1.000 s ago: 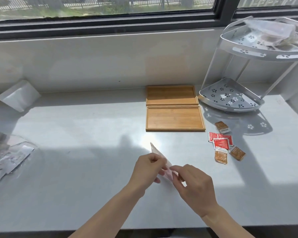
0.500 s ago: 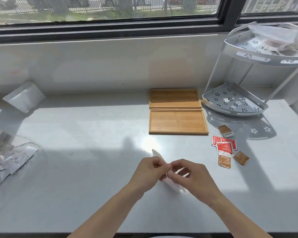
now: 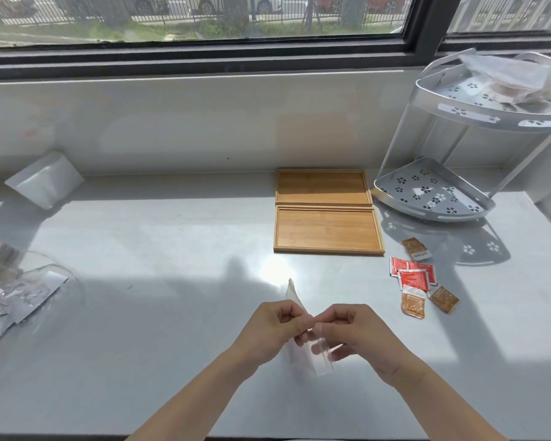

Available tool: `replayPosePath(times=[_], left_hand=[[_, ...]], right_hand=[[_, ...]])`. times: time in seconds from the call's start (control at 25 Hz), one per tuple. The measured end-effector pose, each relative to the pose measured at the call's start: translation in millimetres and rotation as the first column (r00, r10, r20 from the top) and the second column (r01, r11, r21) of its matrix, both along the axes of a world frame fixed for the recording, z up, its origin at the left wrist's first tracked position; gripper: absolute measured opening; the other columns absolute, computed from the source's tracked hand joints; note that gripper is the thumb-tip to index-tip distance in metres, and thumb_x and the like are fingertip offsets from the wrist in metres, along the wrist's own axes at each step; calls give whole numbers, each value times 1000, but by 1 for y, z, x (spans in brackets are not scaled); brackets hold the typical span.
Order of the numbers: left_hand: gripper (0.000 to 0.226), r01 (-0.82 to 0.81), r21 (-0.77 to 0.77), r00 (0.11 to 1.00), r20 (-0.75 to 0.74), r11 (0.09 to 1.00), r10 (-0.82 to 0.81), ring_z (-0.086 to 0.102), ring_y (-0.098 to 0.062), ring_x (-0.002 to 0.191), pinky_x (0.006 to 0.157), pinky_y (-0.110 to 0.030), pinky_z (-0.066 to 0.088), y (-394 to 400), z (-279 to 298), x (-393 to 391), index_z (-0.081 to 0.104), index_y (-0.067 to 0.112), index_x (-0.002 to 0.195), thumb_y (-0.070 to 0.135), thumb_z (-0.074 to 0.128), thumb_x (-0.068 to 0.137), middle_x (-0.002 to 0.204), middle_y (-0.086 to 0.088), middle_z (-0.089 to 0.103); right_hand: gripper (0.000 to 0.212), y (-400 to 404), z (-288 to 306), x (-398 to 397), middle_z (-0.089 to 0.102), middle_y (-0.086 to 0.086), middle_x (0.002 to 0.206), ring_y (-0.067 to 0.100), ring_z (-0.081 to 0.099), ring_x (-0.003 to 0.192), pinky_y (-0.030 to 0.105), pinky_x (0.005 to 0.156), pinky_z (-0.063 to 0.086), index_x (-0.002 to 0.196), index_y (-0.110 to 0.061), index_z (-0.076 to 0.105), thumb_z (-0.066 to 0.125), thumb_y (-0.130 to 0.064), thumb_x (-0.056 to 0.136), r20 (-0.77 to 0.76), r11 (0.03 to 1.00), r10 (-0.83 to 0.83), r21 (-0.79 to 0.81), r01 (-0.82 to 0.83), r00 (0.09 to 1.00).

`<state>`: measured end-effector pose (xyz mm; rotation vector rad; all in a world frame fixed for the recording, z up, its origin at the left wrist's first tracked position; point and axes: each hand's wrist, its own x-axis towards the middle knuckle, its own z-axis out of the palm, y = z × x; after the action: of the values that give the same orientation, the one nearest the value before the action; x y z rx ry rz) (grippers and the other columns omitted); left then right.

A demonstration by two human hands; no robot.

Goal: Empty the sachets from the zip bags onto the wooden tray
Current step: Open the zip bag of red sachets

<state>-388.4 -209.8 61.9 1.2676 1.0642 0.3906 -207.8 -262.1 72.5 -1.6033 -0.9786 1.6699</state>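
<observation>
A clear zip bag (image 3: 303, 361) is pinched between my left hand (image 3: 269, 332) and my right hand (image 3: 353, 337) over the near middle of the white counter; one corner sticks up behind my left fingers. I cannot tell what it holds. Two wooden trays lie further back: the nearer tray (image 3: 328, 231) and the far tray (image 3: 323, 187), both bare. Red sachets (image 3: 412, 275) and brown sachets (image 3: 413, 305) lie loose on the counter to the right of the nearer tray.
A white two-tier corner rack (image 3: 433, 198) stands at the back right, with plastic bags (image 3: 516, 78) on its top shelf. A pile of clear bags (image 3: 16, 294) lies at the left edge. A white pouch (image 3: 45, 179) leans on the back wall.
My hands have drawn closer together on the zip bag, and the bag has swung down so more of it hangs below my fingers. The view has tilted up a little.
</observation>
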Motion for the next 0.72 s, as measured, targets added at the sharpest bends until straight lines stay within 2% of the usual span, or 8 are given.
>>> replayPosePath(times=[0.12,0.2,0.32,0.44,0.56,0.64,0.72], left_hand=[[18,11,35,998,-64,999,-8,58,-6,60,59,-10,42,0,3,3,66,8,79,21,65,93,64,5,65],[23,39,40,990,-140,998,-33,59,-5,62,61,-14,41,2,6,6,60,13,73,24,60,92,64,6,61],[29,28,48,974,-227,998,-16,59,-9,60,64,-25,41,2,4,8,53,12,65,27,54,90,60,5,60],[34,78,158,952,-304,984,-27,49,-13,57,60,-30,39,1,-3,3,53,4,64,32,53,83,61,-5,58],[35,93,203,958,-284,975,-32,47,-14,59,61,-33,41,1,-7,0,65,7,71,38,49,72,67,-19,58],[34,88,179,966,-257,980,-40,45,-15,59,61,-33,40,1,-6,-1,69,10,73,37,49,71,62,-15,52],[32,94,134,971,-230,986,-61,43,-16,60,61,-31,36,1,-2,-2,66,4,72,34,55,77,62,-8,50]], right_hand=[[14,1,0,-2,78,9,90,28,76,81,30,61,55,95,-6,72,65,-17,90,21,998,-52,27,51,998],[15,4,0,-5,77,8,90,27,76,80,32,61,56,94,-13,74,63,-23,92,31,992,-120,37,119,992],[18,7,0,-12,77,6,92,26,75,82,32,64,58,95,-16,76,60,-24,94,26,993,-114,28,114,993],[21,5,0,-23,78,7,89,28,75,85,36,69,59,94,-11,76,60,-26,94,-4,996,-86,4,86,996],[26,7,3,-28,78,10,84,30,76,79,39,71,58,91,-6,73,67,-31,90,-12,994,-107,-14,107,994],[29,10,5,-27,78,11,82,30,76,77,39,70,58,91,-2,72,70,-30,88,-9,995,-97,-16,97,995],[27,11,8,-25,78,11,83,29,76,78,36,68,58,92,-1,72,70,-27,88,-9,997,-71,-8,71,997]])
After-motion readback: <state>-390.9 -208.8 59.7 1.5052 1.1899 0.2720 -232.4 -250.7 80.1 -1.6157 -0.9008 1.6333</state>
